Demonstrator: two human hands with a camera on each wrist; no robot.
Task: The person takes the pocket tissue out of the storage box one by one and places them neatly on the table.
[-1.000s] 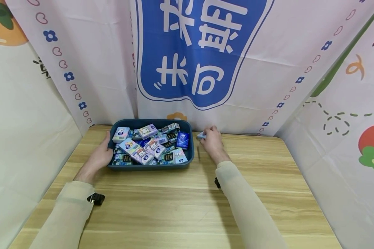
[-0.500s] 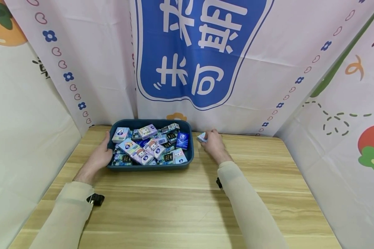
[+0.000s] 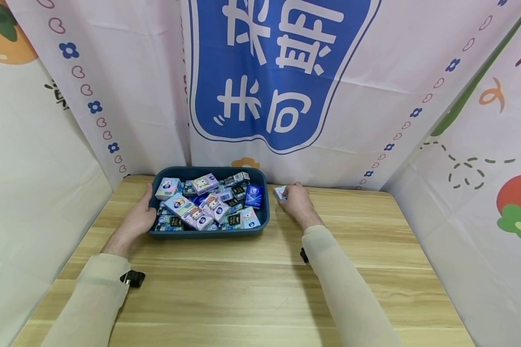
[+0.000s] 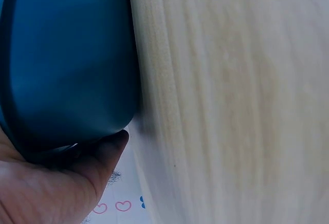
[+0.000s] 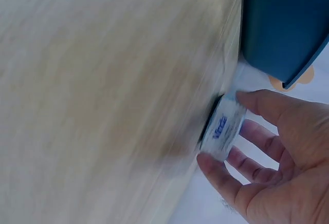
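Observation:
My left hand [image 3: 137,215] grips the left end of a dark blue plastic bin [image 3: 208,234], its fingers at the rim. The left wrist view shows the same hand [image 4: 61,185] against the rounded outside of the bin. Several small tissue packs [image 3: 191,212] with cartoon, blue and dark floral wrappers lie heaped in the bin. To the right of the bin, near the back edge of the table, my right hand [image 3: 298,204] pinches a small pale blue-and-white tissue pack [image 5: 224,127] by its ends between thumb and finger, low over the wood.
A light wood table [image 3: 252,284] carries the bin at its back left. White printed cloth with a large blue sign [image 3: 273,72] hangs close behind the back edge. Further printed cloth stands at both sides.
The tissue pack in my right hand has turned, with more of its face showing, while that hand has shifted slightly right and down. My left hand and the bin stay nearly still.

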